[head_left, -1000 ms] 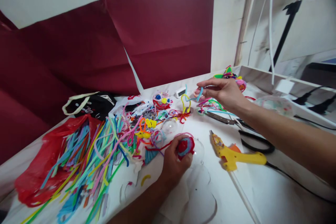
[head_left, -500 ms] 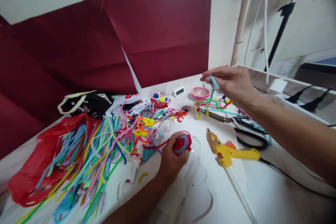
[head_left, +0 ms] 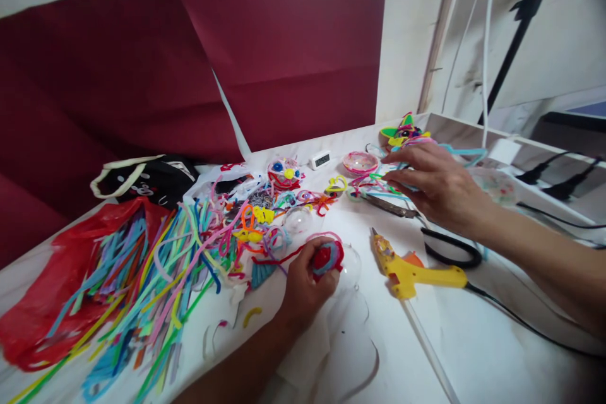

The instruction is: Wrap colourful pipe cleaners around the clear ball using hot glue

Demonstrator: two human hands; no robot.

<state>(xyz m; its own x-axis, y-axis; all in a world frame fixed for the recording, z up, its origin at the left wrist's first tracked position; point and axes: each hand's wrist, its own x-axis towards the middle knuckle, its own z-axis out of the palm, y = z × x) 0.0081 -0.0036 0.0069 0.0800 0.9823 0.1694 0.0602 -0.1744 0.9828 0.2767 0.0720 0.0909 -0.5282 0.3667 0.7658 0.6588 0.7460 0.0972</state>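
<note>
My left hand (head_left: 310, 278) is closed around a red and light-blue ball of coiled pipe cleaner (head_left: 327, 259), from which a red strand trails left. A clear plastic half-sphere (head_left: 351, 266) shows just beside the ball. Over the back right of the table, my right hand (head_left: 440, 186) hovers with its fingers stretched and apart above scattered pipe-cleaner pieces (head_left: 374, 183). Scissors (head_left: 452, 251) with black handles lie partly under that hand. Nearer to me rests a yellow hot glue gun (head_left: 411, 274) with a glue stick in its back end.
Many loose pipe cleaners (head_left: 184, 271) spill from a red plastic bag (head_left: 42, 303) on the left. Behind them are a black pouch (head_left: 146, 183), a decorated ball with eyes (head_left: 284, 173), a small white digital display (head_left: 320, 160) and a pink-rimmed clear bowl (head_left: 360, 163). Plugs (head_left: 552, 180) sit at right.
My right hand has lowered and opened; the light-blue piece it pinched is no longer seen between its fingertips. A curled yellow piece now lies farther left. My left hand keeps its hold.
</note>
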